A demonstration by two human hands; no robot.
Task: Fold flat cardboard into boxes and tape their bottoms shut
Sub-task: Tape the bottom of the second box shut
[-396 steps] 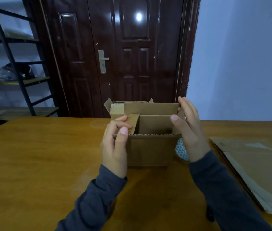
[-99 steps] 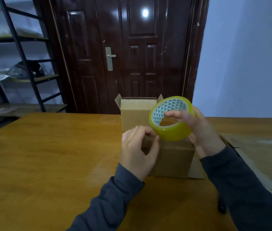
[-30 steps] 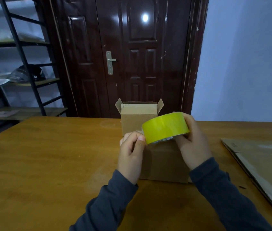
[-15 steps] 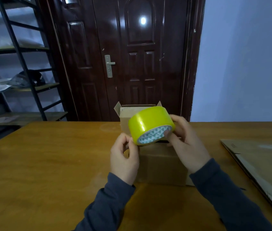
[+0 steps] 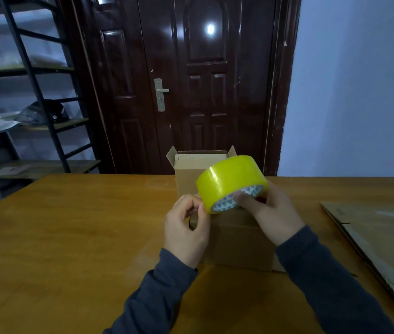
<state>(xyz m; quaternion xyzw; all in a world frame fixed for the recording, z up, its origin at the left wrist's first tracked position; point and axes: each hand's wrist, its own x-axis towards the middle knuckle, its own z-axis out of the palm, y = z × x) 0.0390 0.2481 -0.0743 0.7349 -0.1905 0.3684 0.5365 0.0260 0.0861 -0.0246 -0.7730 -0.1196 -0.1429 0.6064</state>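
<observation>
A yellow tape roll (image 5: 227, 178) is held in the air over the near cardboard box (image 5: 237, 239), which rests on the wooden table (image 5: 70, 225) with its closed side up. My right hand (image 5: 269, 210) grips the roll from the right, fingers in its patterned core. My left hand (image 5: 186, 227) is at the roll's lower left edge, thumb and forefinger pinched together against the tape there. Behind stands a second cardboard box (image 5: 191, 167) with its top flaps open.
A stack of flat cardboard (image 5: 384, 242) lies on the table's right side. Behind the table are a dark door (image 5: 205, 80), a black metal shelf rack (image 5: 34, 92) at the left and a pale wall (image 5: 360, 92) at the right.
The box's flaps were folded shut and the tape roll picked up. In the last second my right hand turned the roll while my left fingers stayed pinching at its edge.
</observation>
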